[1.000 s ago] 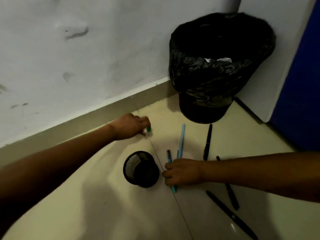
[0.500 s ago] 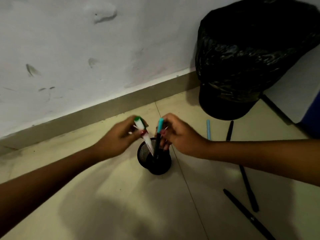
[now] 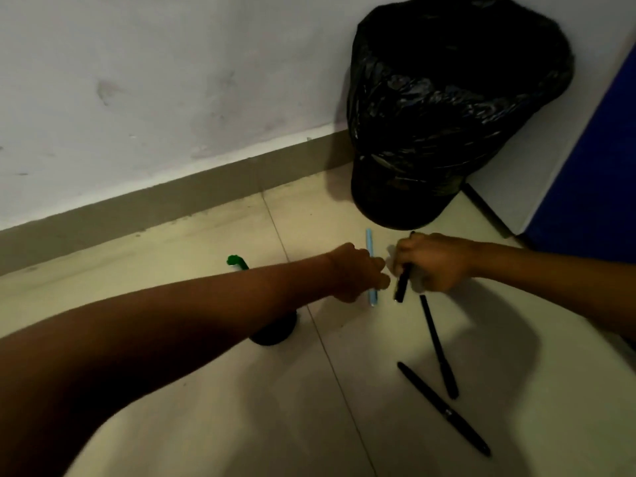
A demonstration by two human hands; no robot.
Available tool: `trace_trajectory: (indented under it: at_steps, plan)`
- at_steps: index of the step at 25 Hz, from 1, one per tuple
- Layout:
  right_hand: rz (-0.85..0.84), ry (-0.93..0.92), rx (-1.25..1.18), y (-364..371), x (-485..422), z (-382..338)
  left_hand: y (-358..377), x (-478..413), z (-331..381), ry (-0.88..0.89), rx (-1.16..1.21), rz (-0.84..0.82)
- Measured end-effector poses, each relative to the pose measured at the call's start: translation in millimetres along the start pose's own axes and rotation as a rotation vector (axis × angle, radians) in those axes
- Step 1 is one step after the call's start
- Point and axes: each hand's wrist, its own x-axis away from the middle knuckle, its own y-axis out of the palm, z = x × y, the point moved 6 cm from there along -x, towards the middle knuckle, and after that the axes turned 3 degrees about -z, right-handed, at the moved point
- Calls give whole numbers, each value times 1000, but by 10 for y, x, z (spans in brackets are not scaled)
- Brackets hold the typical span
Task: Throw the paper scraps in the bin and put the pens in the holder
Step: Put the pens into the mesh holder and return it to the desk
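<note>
My left hand [image 3: 358, 273] lies over a light blue pen [image 3: 370, 247] on the floor tiles, its fingers closed around the pen. Right beside it, my right hand [image 3: 430, 261] grips a black pen [image 3: 401, 287] whose lower end sticks out below the fingers. The black mesh holder [image 3: 275, 333] stands behind my left forearm, mostly hidden. A green-capped pen [image 3: 235, 261] pokes up out of it above the arm. Two more black pens [image 3: 438, 346] [image 3: 444, 409] lie on the floor to the right. The bin [image 3: 447, 108], lined with a black bag, stands in the corner.
A scuffed white wall with a grey skirting board [image 3: 155, 204] runs along the back. A blue panel [image 3: 599, 160] stands at the right of the bin. Pale floor tiles [image 3: 241, 407] spread toward me.
Both hands left the holder, where they dropped the green-capped and teal pens, and moved right. The left now closes on the light blue pen, the right on a black pen.
</note>
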Motion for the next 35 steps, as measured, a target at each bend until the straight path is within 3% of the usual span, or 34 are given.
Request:
trace_trajectory:
  at_steps: [3, 5, 7, 9, 11, 12, 14, 16, 18, 20, 23, 26, 28, 30, 32, 35]
  plan:
    - [21, -7, 184, 259, 94, -58, 108, -240, 126, 117, -385, 76]
    - [32, -58, 210, 344, 106, -161, 86, -266, 148, 113, -368, 66]
    - [122, 9, -2, 92, 168, -233, -114, -26, 30, -43, -64, 178]
    - [411, 107, -405, -381, 257, -271, -584, 576, -264, -237, 408, 648]
    - [741, 34, -759, -850, 328, -497, -737, 1349, -545, -359, 693, 1004]
    - [787, -44, -931, -1002, 313, -655, -675, 1683, -627, -433, 802, 1110]
    - [704, -219, -1094, -1205, 193, -1032, -486, 2129, -618, -580, 910, 1213]
    - [596, -278, -1117, -1217, 13, -1268, -214, 2198, -534, -676, 966, 1168]
    - [525, -217, -1081, -1079, -150, -1275, -33, 1976, -450, -634, 974, 1033]
    - [477, -179, -829, -944, -263, -1304, 18, 1913, -361, -636, 822, 956]
    - [578, -183, -538, -950, -257, -1182, -158, 2049, -322, -601, 672, 1057]
    - [479, -142, -501, -725, -133, -784, -377, 1796, -36, -225, 672, 919]
    - [175, -70, -342, -306, 65, -500, -307, 1352, 330, 21, 624, 689]
    - [-137, -87, -167, 239, 337, -401, -56, 856, 669, 123, 531, 434]
    - [-237, -180, 35, 682, 575, -415, 122, 454, 988, 217, 395, 311]
    - [-175, -346, 374, 903, 756, -565, 404, 40, 1402, 358, 83, 342]
